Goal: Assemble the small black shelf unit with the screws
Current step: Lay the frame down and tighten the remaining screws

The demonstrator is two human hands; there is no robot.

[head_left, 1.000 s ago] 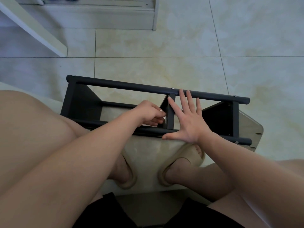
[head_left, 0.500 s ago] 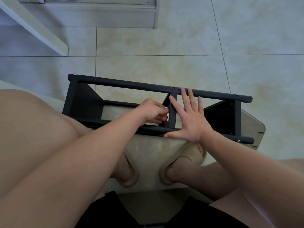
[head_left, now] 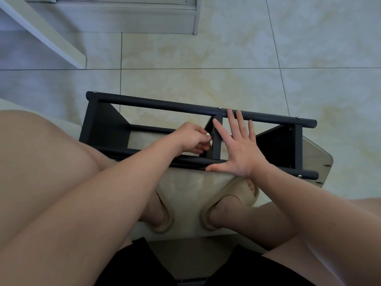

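matte black tubular shelf unit [head_left: 165,105], right grip [head_left: 241,149] splayed flat on its rails, left grip [head_left: 189,137] curled, hold unclear

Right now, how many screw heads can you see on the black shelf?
4. On the far rail: left screw, middle screw, right screw. On the near rail: end screw. Others may be hidden.

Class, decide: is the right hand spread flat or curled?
Spread flat: the right hand lies with straight, splayed fingers across the black shelf unit.
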